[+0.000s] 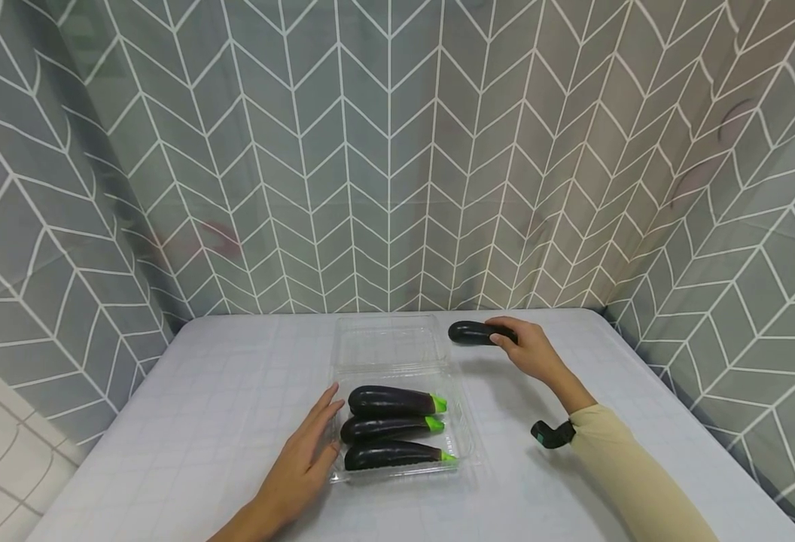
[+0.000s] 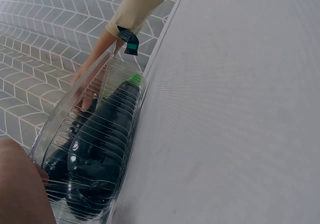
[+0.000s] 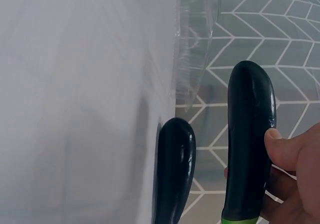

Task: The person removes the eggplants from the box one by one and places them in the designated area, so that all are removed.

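A clear plastic clamshell box (image 1: 464, 421) lies with its lid laid back. Inside it are three dark purple eggplants (image 1: 387, 401) with green stem ends, lying side by side. My left hand (image 1: 299, 459) rests at the box's left side, fingers fairly straight and touching its edge. Beyond the box to the right, my right hand (image 1: 529, 348) holds another eggplant (image 1: 470, 332) above the table, its thumb on one side in the right wrist view. A further eggplant (image 3: 175, 169) lies on the table there; I cannot make it out in the head view.
The box's lid (image 1: 387, 342) lies toward the table's far edge. A white cloth covers the table (image 1: 235, 406). Grey patterned curtains (image 1: 391, 150) stand behind and at both sides. A black wrist camera (image 1: 552, 434) sticks out from the right wrist.
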The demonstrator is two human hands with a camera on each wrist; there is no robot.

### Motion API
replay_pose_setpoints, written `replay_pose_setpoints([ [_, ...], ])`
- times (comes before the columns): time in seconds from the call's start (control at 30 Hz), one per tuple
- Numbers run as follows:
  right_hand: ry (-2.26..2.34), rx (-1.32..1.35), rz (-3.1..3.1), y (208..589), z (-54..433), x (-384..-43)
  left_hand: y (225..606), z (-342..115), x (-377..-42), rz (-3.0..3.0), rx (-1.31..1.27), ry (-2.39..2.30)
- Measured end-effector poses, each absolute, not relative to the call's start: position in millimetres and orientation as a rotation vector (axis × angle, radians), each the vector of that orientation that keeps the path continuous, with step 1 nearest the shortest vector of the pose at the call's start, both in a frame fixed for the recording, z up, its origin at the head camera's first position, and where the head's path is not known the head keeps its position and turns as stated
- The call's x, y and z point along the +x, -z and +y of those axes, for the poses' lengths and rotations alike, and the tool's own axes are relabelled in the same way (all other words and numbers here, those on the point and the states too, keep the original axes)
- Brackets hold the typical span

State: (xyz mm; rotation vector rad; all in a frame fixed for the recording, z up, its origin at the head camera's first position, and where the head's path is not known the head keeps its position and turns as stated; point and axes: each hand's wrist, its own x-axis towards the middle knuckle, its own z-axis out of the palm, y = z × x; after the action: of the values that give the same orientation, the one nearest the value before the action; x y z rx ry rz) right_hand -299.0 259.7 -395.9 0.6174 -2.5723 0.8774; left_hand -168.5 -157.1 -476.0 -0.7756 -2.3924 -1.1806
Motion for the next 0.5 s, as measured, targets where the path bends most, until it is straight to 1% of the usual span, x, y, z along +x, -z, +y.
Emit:
replay_pose_setpoints([
  [0.5,-0.851,0.575,-2.597,408.7,272.4,-312.2,473.0,-156.3,-166.6,-2.383,-0.776,1.186],
])
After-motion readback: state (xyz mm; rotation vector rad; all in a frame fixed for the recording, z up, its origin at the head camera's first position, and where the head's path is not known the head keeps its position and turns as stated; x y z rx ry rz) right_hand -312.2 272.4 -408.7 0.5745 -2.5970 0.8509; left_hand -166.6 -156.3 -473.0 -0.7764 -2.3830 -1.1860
